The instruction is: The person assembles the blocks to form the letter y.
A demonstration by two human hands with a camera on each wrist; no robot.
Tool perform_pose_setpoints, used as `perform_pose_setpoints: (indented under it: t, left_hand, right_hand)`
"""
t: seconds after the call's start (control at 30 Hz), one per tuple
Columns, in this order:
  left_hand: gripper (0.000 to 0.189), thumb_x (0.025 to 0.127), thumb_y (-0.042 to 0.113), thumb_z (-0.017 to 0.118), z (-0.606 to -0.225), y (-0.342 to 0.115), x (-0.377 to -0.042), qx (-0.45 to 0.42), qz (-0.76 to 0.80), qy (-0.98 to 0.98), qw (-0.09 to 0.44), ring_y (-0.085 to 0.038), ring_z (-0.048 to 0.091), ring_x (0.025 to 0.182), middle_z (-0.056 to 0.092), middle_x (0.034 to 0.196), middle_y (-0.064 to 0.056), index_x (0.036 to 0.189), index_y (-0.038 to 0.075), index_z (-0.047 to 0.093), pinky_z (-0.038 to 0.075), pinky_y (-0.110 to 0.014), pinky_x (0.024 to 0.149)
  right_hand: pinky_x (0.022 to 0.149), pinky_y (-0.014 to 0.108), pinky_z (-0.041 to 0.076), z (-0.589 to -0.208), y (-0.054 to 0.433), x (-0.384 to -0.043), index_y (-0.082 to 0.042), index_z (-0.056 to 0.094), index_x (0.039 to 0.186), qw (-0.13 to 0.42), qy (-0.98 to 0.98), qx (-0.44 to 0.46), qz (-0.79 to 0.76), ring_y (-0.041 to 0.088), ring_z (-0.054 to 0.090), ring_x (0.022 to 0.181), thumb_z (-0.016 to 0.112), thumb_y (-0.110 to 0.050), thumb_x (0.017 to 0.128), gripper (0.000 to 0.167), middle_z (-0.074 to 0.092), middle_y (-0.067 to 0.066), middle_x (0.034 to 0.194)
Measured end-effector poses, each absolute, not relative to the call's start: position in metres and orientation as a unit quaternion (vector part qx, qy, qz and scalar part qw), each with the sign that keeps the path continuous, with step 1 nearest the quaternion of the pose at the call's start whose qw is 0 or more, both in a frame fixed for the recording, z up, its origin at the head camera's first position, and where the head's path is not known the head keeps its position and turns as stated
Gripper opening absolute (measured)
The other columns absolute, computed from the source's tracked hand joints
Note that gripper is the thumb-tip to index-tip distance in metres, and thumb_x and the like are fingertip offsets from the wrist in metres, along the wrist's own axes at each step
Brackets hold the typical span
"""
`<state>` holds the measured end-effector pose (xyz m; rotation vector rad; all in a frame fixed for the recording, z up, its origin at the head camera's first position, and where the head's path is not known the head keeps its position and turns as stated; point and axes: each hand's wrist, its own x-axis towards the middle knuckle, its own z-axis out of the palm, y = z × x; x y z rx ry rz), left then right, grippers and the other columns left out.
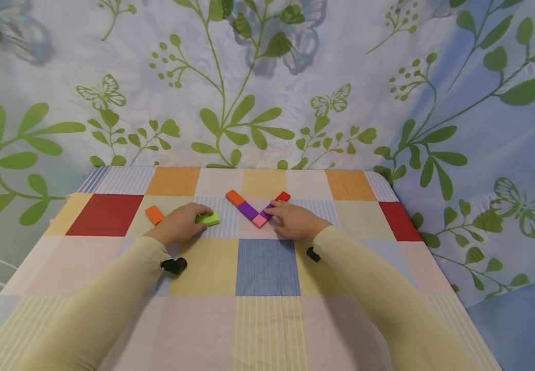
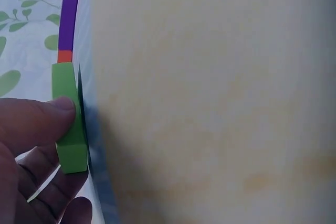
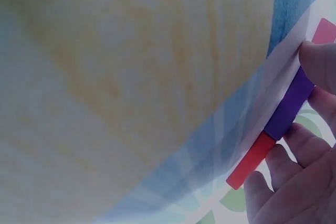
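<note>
In the head view my left hand (image 1: 181, 222) pinches a light green block (image 1: 209, 219) close over the cloth. The left wrist view shows the thumb on the near face of this green block (image 2: 71, 129) and fingers curled behind it. Blocks form a V to the right: an orange block (image 1: 235, 198), a purple block (image 1: 248, 210), a pink block (image 1: 259, 221) at the point, a second purple block (image 1: 267, 210) and a red block (image 1: 283, 196). My right hand (image 1: 297, 220) grips the second purple block (image 3: 290, 103), thumb on one side and fingers on the other.
Another orange block (image 1: 154, 214) lies on the far side of my left hand, partly hidden by it. Everything rests on a table covered by a patchwork cloth (image 1: 267, 268). A leaf-patterned curtain (image 1: 258, 77) hangs behind the table and along its sides.
</note>
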<state>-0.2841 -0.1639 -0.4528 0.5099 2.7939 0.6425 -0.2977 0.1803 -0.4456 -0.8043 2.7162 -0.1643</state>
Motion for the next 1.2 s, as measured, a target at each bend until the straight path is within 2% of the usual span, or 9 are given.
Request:
perform_pose_setpoints:
  t: [0.27, 0.6, 0.93, 1.2]
  left_hand:
    - [0.043, 0.1, 0.019, 0.07, -0.452, -0.153, -0.275, 0.184, 0.228, 0.95, 0.114, -0.034, 0.06, 0.127, 0.065, 0.141, -0.016, 0.141, 0.01, 0.065, 0.044, -0.058, 0.118]
    - [0.04, 0.097, 0.023, 0.074, -0.455, -0.136, -0.266, 0.214, 0.24, 0.942, 0.096, -0.029, 0.064, 0.113, 0.071, 0.127, -0.011, 0.135, 0.009, 0.068, 0.051, -0.053, 0.109]
    - [0.038, 0.098, 0.026, 0.073, -0.457, -0.119, -0.263, 0.227, 0.234, 0.941, 0.086, -0.027, 0.065, 0.115, 0.071, 0.128, -0.008, 0.133, 0.011, 0.07, 0.051, -0.051, 0.11]
    - [0.037, 0.097, 0.027, 0.074, -0.458, -0.103, -0.26, 0.234, 0.236, 0.939, 0.087, -0.026, 0.064, 0.115, 0.071, 0.126, -0.006, 0.131, 0.013, 0.071, 0.051, -0.05, 0.11]
  right_hand:
    - [0.129, 0.047, 0.031, -0.447, 0.179, -0.298, -0.022, 0.044, 0.162, 0.147, 0.949, -0.272, -0.058, 0.029, 0.029, 0.161, 0.066, -0.03, 0.103, 0.064, 0.026, 0.008, 0.175]
    - [0.129, 0.048, 0.03, -0.449, 0.182, -0.297, -0.02, 0.043, 0.162, 0.138, 0.947, -0.28, -0.071, 0.031, 0.028, 0.161, 0.065, -0.028, 0.103, 0.064, 0.025, 0.011, 0.175]
    - [0.13, 0.048, 0.027, -0.452, 0.184, -0.297, -0.019, 0.045, 0.161, 0.131, 0.948, -0.279, -0.081, 0.031, 0.026, 0.162, 0.065, -0.027, 0.103, 0.062, 0.026, 0.011, 0.175]
    - [0.13, 0.049, 0.029, -0.451, 0.186, -0.297, -0.018, 0.045, 0.161, 0.131, 0.949, -0.273, -0.088, 0.032, 0.029, 0.161, 0.065, -0.027, 0.103, 0.062, 0.026, 0.012, 0.175]
